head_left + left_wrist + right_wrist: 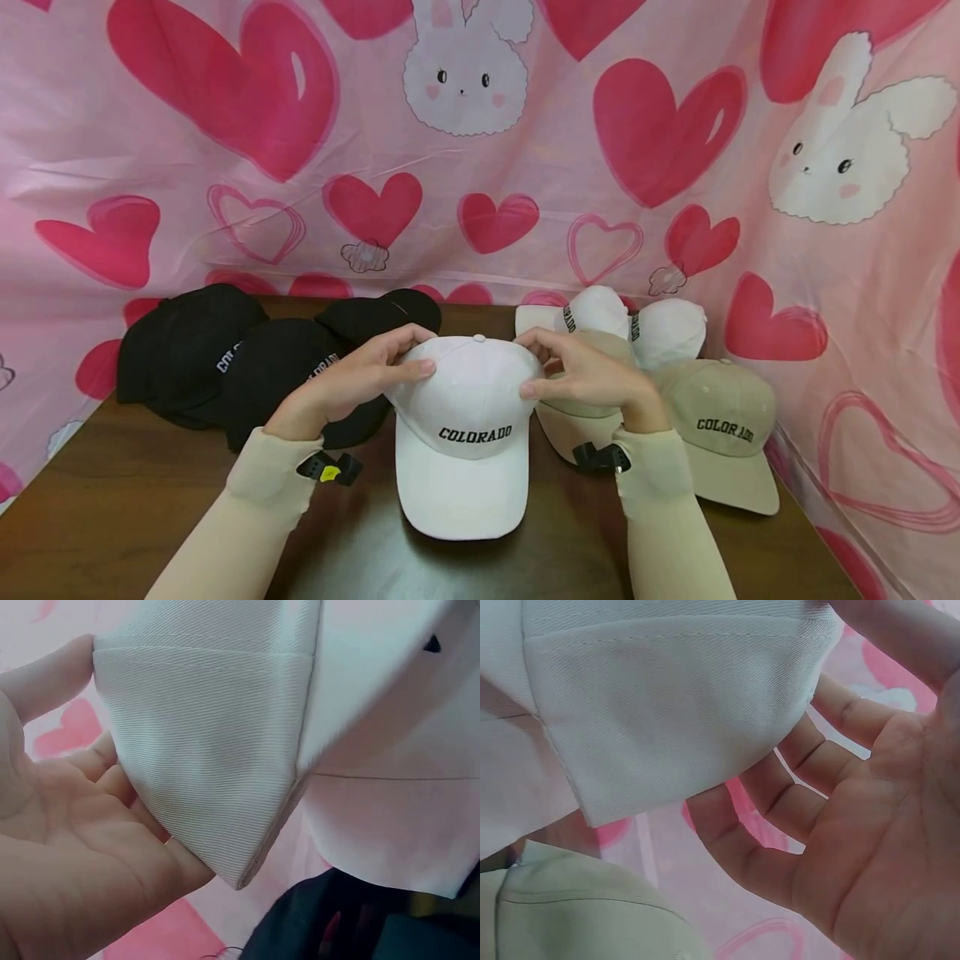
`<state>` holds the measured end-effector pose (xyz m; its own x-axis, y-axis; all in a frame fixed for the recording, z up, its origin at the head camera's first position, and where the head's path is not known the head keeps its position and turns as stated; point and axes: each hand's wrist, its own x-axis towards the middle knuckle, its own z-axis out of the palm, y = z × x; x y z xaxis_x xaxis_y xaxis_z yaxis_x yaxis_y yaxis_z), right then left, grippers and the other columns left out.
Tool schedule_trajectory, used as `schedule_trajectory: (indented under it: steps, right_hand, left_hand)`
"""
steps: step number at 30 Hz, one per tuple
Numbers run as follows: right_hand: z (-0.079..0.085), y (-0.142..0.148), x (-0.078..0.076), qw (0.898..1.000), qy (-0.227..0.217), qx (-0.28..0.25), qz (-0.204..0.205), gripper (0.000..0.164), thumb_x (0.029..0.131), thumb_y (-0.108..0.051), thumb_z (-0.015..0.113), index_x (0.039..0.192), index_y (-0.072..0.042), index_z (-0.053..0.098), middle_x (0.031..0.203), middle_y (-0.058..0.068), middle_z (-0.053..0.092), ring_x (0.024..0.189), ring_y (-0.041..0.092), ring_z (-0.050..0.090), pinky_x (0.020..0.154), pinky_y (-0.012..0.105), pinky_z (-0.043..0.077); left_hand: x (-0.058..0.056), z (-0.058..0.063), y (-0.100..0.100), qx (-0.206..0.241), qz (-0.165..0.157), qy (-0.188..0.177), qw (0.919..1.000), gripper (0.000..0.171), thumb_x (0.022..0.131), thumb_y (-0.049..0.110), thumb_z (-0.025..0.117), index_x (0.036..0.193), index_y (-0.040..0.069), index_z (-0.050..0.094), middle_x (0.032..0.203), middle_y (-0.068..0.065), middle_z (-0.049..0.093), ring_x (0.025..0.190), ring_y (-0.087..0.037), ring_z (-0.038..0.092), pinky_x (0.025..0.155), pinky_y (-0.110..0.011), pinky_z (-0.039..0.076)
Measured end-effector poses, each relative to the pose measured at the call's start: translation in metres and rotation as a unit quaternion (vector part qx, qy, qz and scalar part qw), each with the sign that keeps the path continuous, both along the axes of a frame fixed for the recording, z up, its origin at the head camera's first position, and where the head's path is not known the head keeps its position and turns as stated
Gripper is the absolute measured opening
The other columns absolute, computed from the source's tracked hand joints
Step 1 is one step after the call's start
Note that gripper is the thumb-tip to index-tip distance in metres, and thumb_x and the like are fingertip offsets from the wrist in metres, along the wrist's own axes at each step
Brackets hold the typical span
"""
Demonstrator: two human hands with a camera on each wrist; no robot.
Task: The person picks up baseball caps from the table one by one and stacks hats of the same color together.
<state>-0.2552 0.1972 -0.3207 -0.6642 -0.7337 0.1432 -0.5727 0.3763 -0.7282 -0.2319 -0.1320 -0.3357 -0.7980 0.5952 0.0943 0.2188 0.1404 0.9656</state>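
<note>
The left hand and right hand are pinching the near white cap; black caps are lying far left.

The left grip is holding a white cap, thumb touching its edge and fingers reaching behind; pink patterned fabric is showing beyond, a black object sitting lower right.
</note>
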Motion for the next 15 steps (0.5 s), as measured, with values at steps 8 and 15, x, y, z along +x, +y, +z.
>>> schedule_trajectory:
  steps: [8, 15]
  right_hand:
    - [-0.007, -0.004, -0.003, 0.999, -0.047, -0.001, 0.01, 0.046, 0.084, -0.022, 0.075, 0.123, -0.017, 0.051, 0.102, 0.003, 0.061, 0.094, 0.019, 0.058, 0.084, 0.04, 0.051]
    - [-0.023, -0.004, -0.013, 0.996, -0.085, 0.0, 0.007, 0.045, 0.085, -0.022, 0.075, 0.123, -0.017, 0.052, 0.102, 0.006, 0.061, 0.094, 0.021, 0.058, 0.082, 0.042, 0.052]
  left_hand:
    - [-0.006, -0.01, -0.001, -0.023, 0.012, -0.027, 0.9993, 0.038, 0.093, 0.029, 0.062, 0.126, 0.016, 0.048, 0.12, -0.01, 0.054, 0.106, -0.031, 0.052, 0.084, -0.047, 0.049]
    - [-0.011, -0.019, -0.001, -0.045, 0.021, -0.041, 0.9979, 0.04, 0.093, 0.032, 0.062, 0.126, 0.015, 0.048, 0.121, -0.011, 0.052, 0.108, -0.032, 0.05, 0.085, -0.048, 0.049]
